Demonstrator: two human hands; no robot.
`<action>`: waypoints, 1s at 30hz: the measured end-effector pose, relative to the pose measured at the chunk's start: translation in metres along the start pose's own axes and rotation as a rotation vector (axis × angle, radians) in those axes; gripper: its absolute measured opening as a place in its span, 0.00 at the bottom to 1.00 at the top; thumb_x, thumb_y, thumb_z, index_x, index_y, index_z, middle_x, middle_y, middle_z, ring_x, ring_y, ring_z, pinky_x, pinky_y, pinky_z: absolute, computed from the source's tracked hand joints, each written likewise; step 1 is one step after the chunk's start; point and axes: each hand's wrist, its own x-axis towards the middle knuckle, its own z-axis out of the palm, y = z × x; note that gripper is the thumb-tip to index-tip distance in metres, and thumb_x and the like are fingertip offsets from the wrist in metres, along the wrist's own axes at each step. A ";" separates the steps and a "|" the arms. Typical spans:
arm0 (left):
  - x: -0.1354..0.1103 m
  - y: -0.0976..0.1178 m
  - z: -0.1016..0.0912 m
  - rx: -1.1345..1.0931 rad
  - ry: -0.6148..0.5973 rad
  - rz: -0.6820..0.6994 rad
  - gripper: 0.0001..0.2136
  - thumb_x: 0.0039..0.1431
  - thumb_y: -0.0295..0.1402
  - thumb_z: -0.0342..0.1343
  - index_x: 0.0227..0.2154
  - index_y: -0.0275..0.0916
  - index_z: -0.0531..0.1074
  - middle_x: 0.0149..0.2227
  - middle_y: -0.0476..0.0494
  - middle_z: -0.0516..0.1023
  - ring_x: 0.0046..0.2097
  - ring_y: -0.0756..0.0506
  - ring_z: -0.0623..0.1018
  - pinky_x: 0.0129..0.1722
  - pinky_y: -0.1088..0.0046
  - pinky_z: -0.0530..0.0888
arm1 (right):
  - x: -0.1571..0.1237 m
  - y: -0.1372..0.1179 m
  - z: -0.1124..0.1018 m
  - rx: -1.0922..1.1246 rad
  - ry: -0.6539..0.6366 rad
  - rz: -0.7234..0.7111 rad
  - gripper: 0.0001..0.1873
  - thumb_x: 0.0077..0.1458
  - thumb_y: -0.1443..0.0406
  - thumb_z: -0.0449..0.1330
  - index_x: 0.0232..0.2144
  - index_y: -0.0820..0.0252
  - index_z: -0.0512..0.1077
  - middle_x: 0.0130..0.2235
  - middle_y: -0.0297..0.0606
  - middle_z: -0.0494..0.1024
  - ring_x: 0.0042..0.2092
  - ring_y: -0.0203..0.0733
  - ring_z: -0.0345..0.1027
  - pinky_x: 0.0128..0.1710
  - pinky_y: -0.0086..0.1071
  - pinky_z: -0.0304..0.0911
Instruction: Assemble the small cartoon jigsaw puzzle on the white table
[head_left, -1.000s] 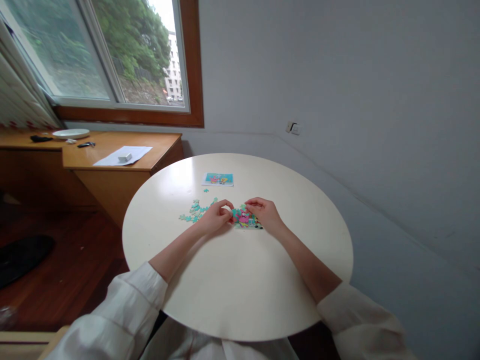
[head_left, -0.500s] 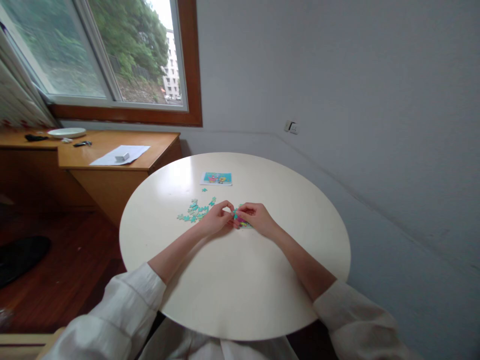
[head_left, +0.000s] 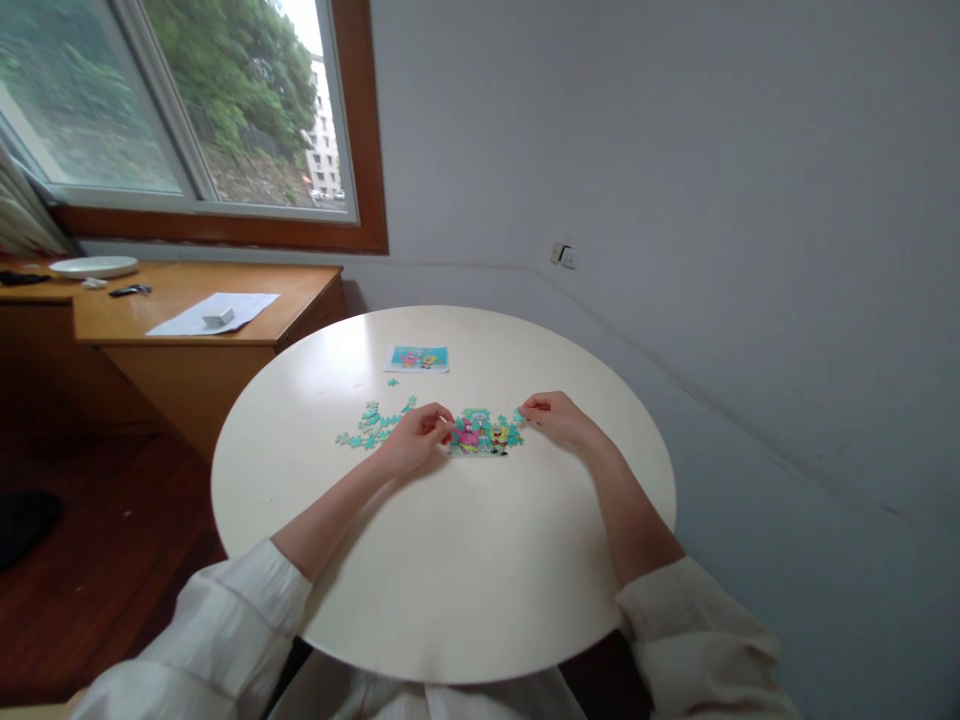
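Note:
A partly assembled jigsaw puzzle [head_left: 480, 437] lies on the round white table, showing a pink figure and a yellow square figure against turquoise. At its left edge is my left hand [head_left: 418, 437], fingers curled with thumb and forefinger close together; whatever they grip, if anything, is hidden. My right hand [head_left: 555, 415] is just beyond the puzzle's upper right corner. Its fingertips pinch a small pale turquoise puzzle piece [head_left: 519, 413]. Several loose pieces [head_left: 369, 430] are scattered left of my left hand.
A picture card [head_left: 417, 360] with the same scene lies farther back on the white table [head_left: 465, 570]. One single piece [head_left: 393, 382] sits just in front of it. At the left, a wooden desk [head_left: 180, 340] holds paper, a small white box and a plate.
My hands have parted: the right one moved right to the puzzle's far side, uncovering the puzzle. My left stays by its left edge. The whole view has shifted slightly.

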 end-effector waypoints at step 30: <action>-0.007 0.004 -0.006 0.471 -0.079 0.026 0.12 0.52 0.36 0.46 0.34 0.37 0.71 0.32 0.45 0.75 0.34 0.47 0.72 0.37 0.71 0.67 | 0.000 0.014 -0.013 -0.299 -0.221 0.186 0.11 0.37 0.60 0.58 0.15 0.65 0.69 0.14 0.29 0.62 0.18 0.27 0.48 0.18 0.26 0.43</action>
